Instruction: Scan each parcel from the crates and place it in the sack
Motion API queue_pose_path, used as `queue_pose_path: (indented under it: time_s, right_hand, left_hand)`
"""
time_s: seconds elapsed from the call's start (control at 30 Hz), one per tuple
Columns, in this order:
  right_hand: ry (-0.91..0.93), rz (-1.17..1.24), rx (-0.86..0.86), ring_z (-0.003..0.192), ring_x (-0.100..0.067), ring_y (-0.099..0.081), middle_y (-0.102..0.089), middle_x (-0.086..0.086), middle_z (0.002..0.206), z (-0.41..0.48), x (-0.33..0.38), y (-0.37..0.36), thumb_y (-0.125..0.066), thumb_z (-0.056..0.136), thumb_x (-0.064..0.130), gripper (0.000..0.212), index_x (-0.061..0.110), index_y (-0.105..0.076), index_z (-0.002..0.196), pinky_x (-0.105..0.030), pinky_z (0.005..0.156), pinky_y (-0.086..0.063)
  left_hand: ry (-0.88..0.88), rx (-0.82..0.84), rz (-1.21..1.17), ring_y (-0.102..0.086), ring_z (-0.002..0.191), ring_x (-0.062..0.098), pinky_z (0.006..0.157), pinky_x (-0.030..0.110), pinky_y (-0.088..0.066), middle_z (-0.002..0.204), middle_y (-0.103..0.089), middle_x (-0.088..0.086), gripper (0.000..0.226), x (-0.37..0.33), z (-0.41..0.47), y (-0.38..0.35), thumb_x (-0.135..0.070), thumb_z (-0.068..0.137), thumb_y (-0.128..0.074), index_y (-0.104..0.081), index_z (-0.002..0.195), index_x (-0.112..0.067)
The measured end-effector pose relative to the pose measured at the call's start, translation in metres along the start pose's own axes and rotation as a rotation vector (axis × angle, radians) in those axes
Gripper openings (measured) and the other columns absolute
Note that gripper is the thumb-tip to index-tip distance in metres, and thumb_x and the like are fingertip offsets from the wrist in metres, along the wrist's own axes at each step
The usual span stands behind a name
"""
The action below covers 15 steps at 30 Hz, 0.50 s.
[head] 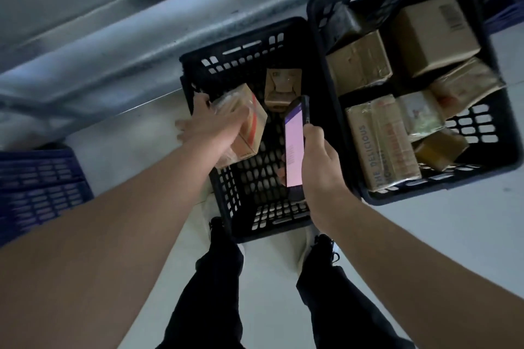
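Note:
My left hand (208, 125) grips a small brown cardboard parcel (249, 125) with a red stripe, held over the left edge of the near black crate (246, 65). My right hand (319, 167) holds a phone (295, 147) upright over the same crate, its pink-lit screen facing the parcel. One more small brown parcel (280, 88) lies at the far end of this crate. A second black crate (482, 164) to the right holds several cardboard parcels (360, 62). No sack can be made out.
Blue crates (39, 187) are stacked at the left edge, and another blue crate (504, 17) sits at the far right. A grey metal structure (113, 22) runs across the top. My legs in dark trousers (215, 292) stand on the pale floor below the near crate.

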State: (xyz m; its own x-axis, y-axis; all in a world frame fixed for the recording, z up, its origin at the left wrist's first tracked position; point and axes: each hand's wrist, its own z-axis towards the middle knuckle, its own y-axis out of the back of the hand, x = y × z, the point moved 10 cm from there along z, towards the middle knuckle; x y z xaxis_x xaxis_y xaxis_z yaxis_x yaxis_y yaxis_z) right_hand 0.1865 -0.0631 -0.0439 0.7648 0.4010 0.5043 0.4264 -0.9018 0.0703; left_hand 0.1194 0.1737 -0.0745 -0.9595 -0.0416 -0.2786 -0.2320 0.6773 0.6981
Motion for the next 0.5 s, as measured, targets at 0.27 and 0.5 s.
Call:
queue_pose_path:
  time_s: [0.27,0.5]
  right_hand:
    - [0.116,0.028,0.050,0.100,-0.026,-0.067,-0.069,0.001,0.096,-0.132,0.059,0.021,-0.042,0.102,0.055,0.040,0.026,-0.070,0.095,-0.043,0.091,-0.054]
    - [0.257,0.050,0.029,0.082,-0.025,-0.064,-0.066,-0.008,0.089,-0.256,0.097,0.032,-0.038,0.085,0.057,0.057,0.012,-0.069,0.103,-0.039,0.072,-0.049]
  left_hand:
    - [0.086,0.150,-0.431,-0.064,0.118,0.037,0.106,0.057,-0.048,0.122,-0.071,0.007,0.073,0.004,-0.125,0.074,-0.077,0.046,-0.070,-0.073,0.106,-0.036]
    - [-0.037,0.255,-0.612,-0.073,0.088,0.029,0.087,0.038,-0.056,0.091,-0.079,0.006,0.043,-0.011,-0.235,0.148,-0.063,0.101,-0.051,-0.069,0.104,-0.025]
